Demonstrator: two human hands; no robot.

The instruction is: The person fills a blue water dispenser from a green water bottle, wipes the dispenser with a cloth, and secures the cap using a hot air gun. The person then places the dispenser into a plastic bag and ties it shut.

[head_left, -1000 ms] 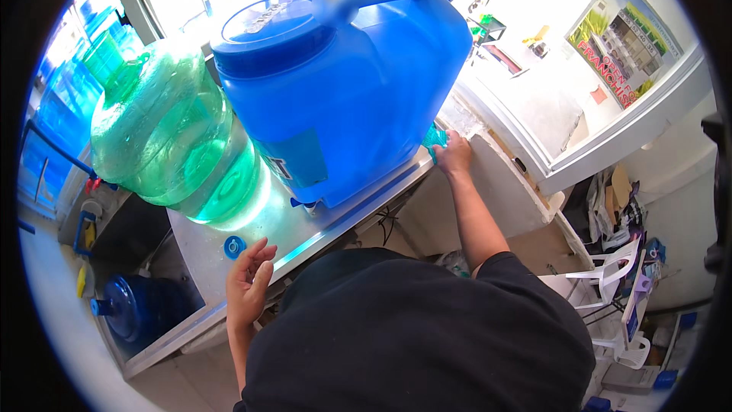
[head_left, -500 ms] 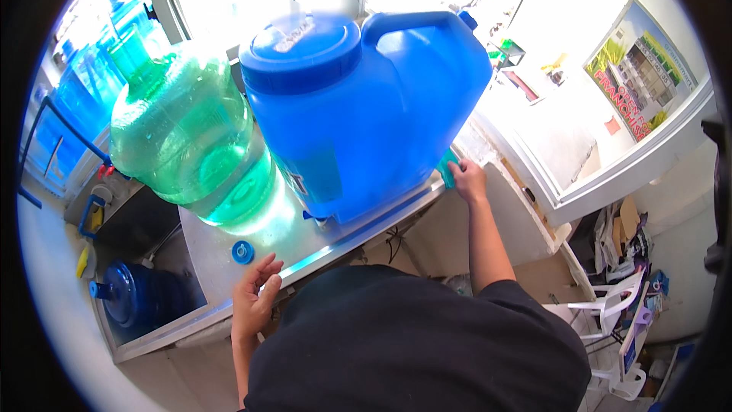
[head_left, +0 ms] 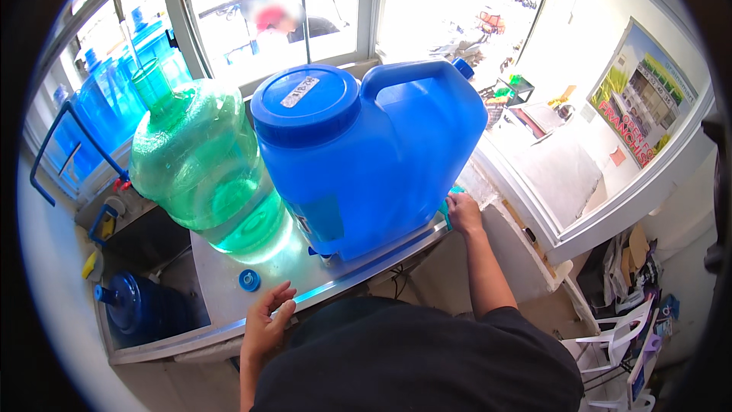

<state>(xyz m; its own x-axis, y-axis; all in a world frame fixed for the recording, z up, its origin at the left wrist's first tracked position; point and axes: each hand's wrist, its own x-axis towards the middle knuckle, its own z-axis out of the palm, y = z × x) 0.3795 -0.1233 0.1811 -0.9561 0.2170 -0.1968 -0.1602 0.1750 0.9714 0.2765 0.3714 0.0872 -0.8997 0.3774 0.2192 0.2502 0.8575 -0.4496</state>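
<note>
A big blue water jug (head_left: pixel 381 175) with a round screw lid and a moulded handle stands on the metal counter (head_left: pixel 221 290). My right hand (head_left: pixel 465 211) is closed on a small teal-green thing (head_left: pixel 444 215) against the jug's lower right side; its kind is unclear. Left of the jug stands a green, see-through round water bottle (head_left: pixel 202 160), with some water in its bottom and a thin tube at its neck. My left hand (head_left: pixel 267 320) hovers at the counter's front edge, fingers apart and holding nothing. Close to it lies a blue bottle cap (head_left: pixel 249 280).
At the left is a sink (head_left: pixel 164 263) with a dark blue water bottle (head_left: pixel 145 309) lying in it. More blue bottles (head_left: pixel 107 114) stand behind the left window. White chairs (head_left: pixel 618 339) are at the lower right. A person (head_left: pixel 271 19) shows outside the window.
The whole view has tilted upward, so jug, bottle and hands appear lower, and a person outside now shows. My right hand stays at the jug's side; the left remains open near the counter edge.
</note>
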